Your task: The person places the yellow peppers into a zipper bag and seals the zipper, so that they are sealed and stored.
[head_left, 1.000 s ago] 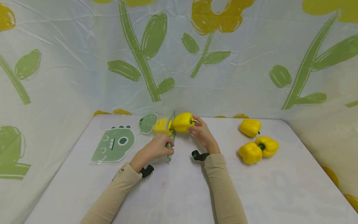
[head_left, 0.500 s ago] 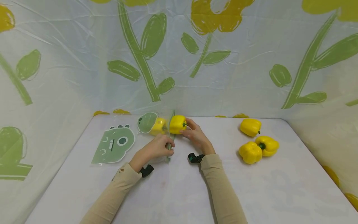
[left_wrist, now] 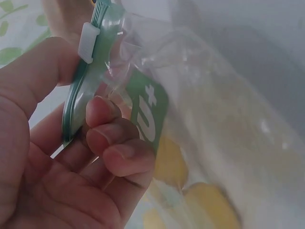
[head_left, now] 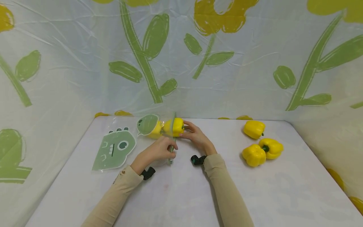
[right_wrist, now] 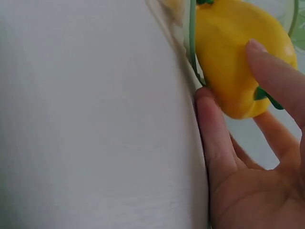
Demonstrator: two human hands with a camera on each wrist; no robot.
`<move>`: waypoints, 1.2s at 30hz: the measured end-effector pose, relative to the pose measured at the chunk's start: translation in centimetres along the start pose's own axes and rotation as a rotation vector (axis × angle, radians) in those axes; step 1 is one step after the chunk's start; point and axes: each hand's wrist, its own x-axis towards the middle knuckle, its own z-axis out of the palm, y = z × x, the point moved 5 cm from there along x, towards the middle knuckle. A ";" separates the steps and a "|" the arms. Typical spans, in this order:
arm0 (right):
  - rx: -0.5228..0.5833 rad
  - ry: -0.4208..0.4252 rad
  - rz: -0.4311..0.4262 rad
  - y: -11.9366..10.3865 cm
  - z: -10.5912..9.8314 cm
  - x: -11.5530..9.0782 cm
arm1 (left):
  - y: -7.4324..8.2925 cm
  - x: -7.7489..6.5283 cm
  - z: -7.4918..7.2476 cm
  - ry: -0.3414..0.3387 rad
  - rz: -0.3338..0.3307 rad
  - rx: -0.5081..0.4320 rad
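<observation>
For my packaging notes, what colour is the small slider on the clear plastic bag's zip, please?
The small slider is white; the left wrist view shows it best.

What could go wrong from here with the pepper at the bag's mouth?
The held pepper could catch on the green rim of the bag, being partway through it. It might also jam against the inner pepper just ahead. The left hand pinches only the rim's near side, so the far side might sag.

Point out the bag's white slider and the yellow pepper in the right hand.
White slider point(left_wrist: 88, 43): left wrist view, middle of its outer face.
Yellow pepper point(right_wrist: 228, 55): right wrist view, its smooth side.
</observation>
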 end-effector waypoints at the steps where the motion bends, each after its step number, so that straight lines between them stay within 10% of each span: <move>1: -0.052 -0.002 0.004 -0.1 0.0 0.1 | 0.0 0.0 0.0 0.000 0.002 0.001; 14: -0.367 0.038 0.072 -1.9 1.7 0.6 | 0.1 -0.1 -0.1 0.016 0.061 0.022; 36: 0.028 0.337 -0.015 0.3 0.0 0.4 | 0.0 -0.2 -0.4 0.002 0.051 0.018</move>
